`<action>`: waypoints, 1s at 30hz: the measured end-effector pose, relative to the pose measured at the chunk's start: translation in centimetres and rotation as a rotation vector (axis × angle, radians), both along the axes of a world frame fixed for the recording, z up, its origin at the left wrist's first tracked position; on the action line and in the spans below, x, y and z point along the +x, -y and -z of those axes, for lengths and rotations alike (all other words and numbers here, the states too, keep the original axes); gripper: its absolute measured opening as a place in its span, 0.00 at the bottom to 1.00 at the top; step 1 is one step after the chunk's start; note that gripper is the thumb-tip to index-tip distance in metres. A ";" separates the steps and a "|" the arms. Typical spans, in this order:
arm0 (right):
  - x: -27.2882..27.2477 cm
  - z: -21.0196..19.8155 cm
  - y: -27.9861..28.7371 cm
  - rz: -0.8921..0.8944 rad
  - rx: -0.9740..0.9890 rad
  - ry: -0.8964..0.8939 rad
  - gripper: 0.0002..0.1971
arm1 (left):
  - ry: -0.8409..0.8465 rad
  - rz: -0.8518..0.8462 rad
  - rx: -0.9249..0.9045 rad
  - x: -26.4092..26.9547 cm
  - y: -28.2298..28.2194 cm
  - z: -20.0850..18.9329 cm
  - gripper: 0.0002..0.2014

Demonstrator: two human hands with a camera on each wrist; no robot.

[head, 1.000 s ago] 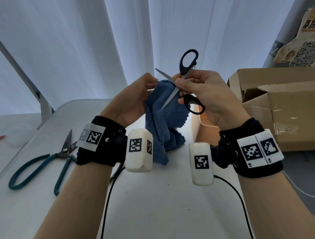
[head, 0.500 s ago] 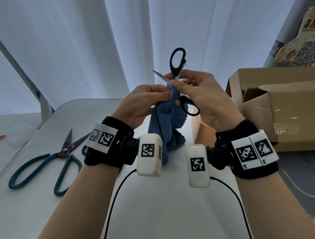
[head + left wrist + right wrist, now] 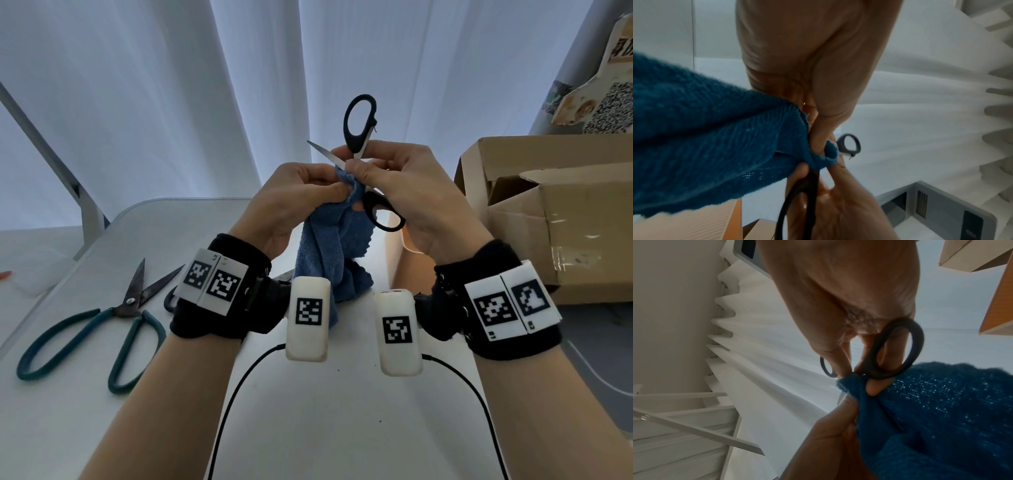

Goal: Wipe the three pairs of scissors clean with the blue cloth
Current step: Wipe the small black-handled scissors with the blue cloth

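My right hand (image 3: 387, 178) holds the black-handled scissors (image 3: 358, 126) up above the table, gripping them near the pivot with the blades spread apart. One silver blade (image 3: 322, 152) sticks out to the upper left. My left hand (image 3: 308, 192) pinches the blue cloth (image 3: 329, 250) around the other blade, which is hidden inside the fold. The cloth (image 3: 705, 133) hangs down from my fingers. In the right wrist view a black handle loop (image 3: 898, 350) sits against my fingers beside the cloth (image 3: 941, 410). Green-handled scissors (image 3: 92, 325) lie open on the table at left. A third pair is mostly hidden behind my left wrist.
A white table (image 3: 325, 428) lies under my arms, with two black cables (image 3: 236, 383) running across it. An open cardboard box (image 3: 555, 212) stands at the right edge. White curtains hang behind. A grey slanted bar (image 3: 51, 154) rises at the far left.
The left hand has brought the cloth up and closed it around a blade that was bare a second ago. The scissors have turned more upright, and both hands have drawn together.
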State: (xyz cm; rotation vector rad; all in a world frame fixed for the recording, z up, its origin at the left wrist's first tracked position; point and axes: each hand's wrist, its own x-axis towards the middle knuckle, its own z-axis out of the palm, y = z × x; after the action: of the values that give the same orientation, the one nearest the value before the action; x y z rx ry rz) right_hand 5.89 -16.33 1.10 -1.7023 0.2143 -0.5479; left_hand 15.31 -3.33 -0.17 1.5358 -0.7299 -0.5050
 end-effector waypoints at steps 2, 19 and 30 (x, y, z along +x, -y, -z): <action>-0.1 0.0 0.0 0.012 -0.015 -0.005 0.10 | 0.039 -0.006 0.013 -0.1 0.1 0.0 0.06; -0.2 -0.2 0.0 0.026 -0.009 -0.074 0.10 | -0.007 -0.125 -0.095 0.1 -0.4 -0.5 0.06; 0.2 0.4 0.2 -0.025 -0.101 -0.125 0.08 | 0.022 -0.203 -0.045 0.8 -0.7 -0.3 0.05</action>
State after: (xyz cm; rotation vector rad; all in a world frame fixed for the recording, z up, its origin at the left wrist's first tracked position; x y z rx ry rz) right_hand 6.05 -16.55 0.66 -1.8373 0.2586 -0.4400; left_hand 16.08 -2.67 0.08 1.5554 -0.5901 -0.3192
